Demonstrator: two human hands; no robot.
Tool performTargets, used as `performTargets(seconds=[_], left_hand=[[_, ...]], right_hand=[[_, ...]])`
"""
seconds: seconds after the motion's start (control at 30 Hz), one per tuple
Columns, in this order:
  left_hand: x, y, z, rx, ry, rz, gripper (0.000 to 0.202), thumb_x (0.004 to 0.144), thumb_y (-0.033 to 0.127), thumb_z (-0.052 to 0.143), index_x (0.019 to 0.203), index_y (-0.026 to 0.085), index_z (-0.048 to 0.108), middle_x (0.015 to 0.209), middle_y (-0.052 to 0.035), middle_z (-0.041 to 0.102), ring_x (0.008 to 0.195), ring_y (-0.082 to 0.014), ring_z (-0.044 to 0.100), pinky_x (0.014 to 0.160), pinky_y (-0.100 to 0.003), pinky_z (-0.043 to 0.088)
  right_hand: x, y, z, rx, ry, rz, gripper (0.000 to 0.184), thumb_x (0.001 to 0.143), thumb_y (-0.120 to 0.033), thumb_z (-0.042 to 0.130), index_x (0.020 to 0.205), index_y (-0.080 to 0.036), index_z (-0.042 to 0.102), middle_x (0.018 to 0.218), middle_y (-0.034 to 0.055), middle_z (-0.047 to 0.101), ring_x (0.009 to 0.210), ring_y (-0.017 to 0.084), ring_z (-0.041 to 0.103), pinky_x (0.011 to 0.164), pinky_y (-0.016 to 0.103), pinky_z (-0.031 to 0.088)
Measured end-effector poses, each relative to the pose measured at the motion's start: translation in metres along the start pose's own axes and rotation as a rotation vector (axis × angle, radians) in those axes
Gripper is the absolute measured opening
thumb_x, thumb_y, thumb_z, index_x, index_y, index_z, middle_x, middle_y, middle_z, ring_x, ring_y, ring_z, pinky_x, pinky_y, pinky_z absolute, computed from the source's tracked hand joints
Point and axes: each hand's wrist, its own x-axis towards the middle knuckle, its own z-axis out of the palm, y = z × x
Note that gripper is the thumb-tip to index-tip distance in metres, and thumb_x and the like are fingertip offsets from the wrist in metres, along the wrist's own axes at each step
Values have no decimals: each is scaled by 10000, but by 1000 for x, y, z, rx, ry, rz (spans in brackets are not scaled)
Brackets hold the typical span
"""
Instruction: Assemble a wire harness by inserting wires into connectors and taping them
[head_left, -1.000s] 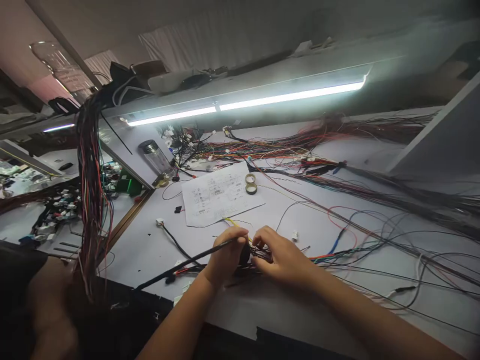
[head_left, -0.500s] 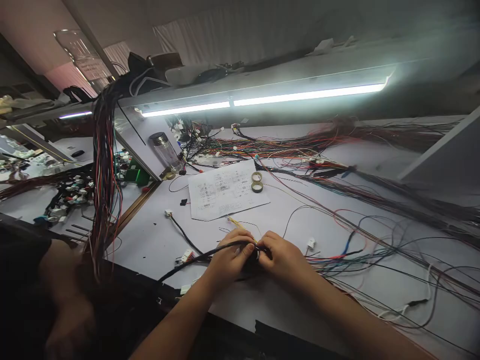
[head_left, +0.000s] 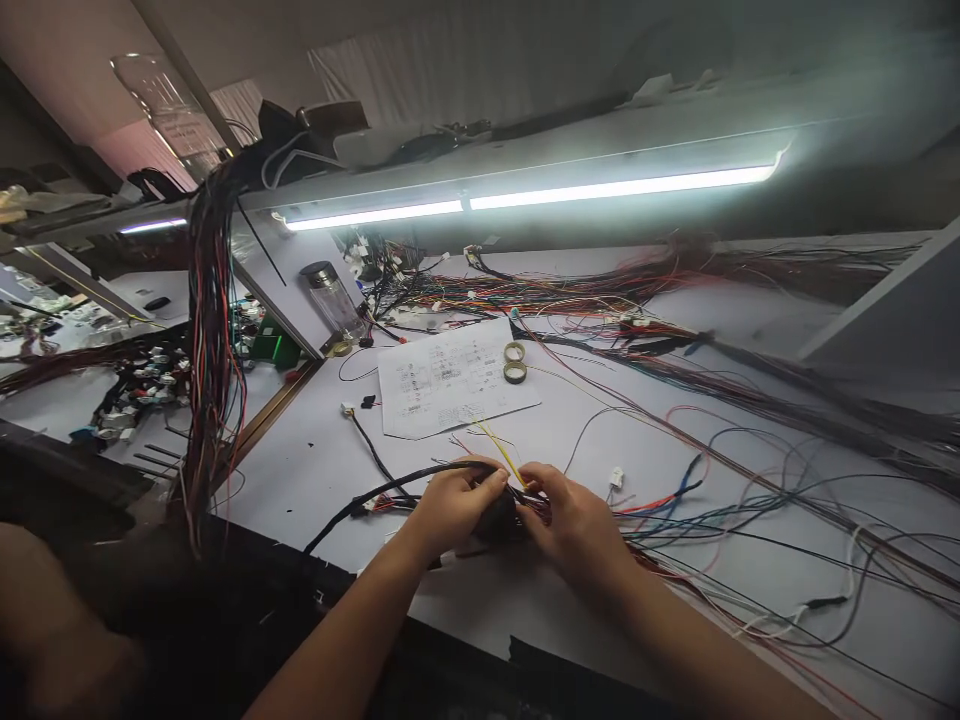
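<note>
My left hand is closed on a black-wrapped wire harness, its thumb pressing where the wrapping ends. The harness arcs away to the left over the white table. Close beside it, my right hand is closed on loose wires coming out of that harness. A yellow wire sticks up and away from between the two hands. Under my left fingers is a dark rounded thing, mostly hidden; I cannot tell what it is. A bunch of thin coloured wires runs right from behind my right hand.
A printed drawing lies ahead, with two tape rolls at its right edge. A clear bottle stands behind, left. Long wire bundles cross the back and right. Another person's arm is at lower left.
My hands have parted slightly, and the yellow wire now stands out longer, leaning further right. The black harness arches higher. The other person's arm has moved left.
</note>
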Motion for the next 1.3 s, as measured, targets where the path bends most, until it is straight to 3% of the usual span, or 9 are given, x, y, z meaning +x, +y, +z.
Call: performTargets(seconds=[0.17,0.3,0.43,0.63,0.8,0.93,1.0,1.1,1.3], left_hand=[[-5,-8,5,-258,6,-125,330,836,451,534,907,177,704,878,-59,703,838,-219,629,787,-322,479],[-12,-17,6,-281,29,-79,298,854,415,533,927,168,684,919,-74,694,888,-220,625,827,-335,473],[-17,-22,3,44,-49,217,214,885,315,516,993,224,677,1017,-66,670,972,-197,591,892,-328,435],[-15,-16,-2,717,-31,736,211,852,179,566,959,313,688,905,-19,656,910,-170,558,879,-312,372],[-12,-16,0,887,-16,978,299,818,83,563,1003,302,648,1000,17,681,985,-146,568,995,-308,305],[-4,-20,2,869,71,1059,211,788,97,609,907,269,641,1134,5,654,1143,-184,518,1059,-398,270],[4,-21,0,844,32,1045,161,804,113,605,879,254,627,1061,2,676,1115,-186,535,1059,-436,272],[18,-22,-3,747,-59,1003,101,847,140,568,874,230,606,935,-7,685,976,-164,571,969,-399,369],[36,-20,-5,352,-311,666,171,927,266,426,912,208,586,924,-50,631,885,-159,556,828,-313,434]], right_hand=[[0,-4,-3,74,19,-262,375,836,-115,469,1128,-318,586,1198,40,593,1051,201,562,884,372,452],[-3,8,-14,243,12,-61,342,819,-129,481,1141,-234,532,1047,51,650,948,179,610,813,313,491],[11,31,-29,251,-50,94,330,806,-132,484,1117,-227,544,1007,32,646,885,164,610,766,286,477],[76,39,-38,-232,-228,-571,316,925,-221,403,1176,-313,571,929,-4,641,754,129,553,640,240,368],[108,18,-24,-330,-372,-776,226,930,-224,408,932,-264,631,852,1,651,723,128,536,582,237,293],[99,19,-20,-235,-446,-489,196,850,-255,517,1027,-232,599,857,14,675,705,151,573,551,241,304],[84,23,-25,-127,-397,-281,314,847,-212,489,1157,-236,537,878,7,682,722,148,592,579,237,343],[55,25,-36,121,-353,-78,332,789,-105,463,1086,-233,541,930,-6,668,807,131,593,681,229,391],[15,12,-35,269,-297,59,112,755,-251,577,826,-212,499,791,-10,587,730,147,518,667,258,382]])
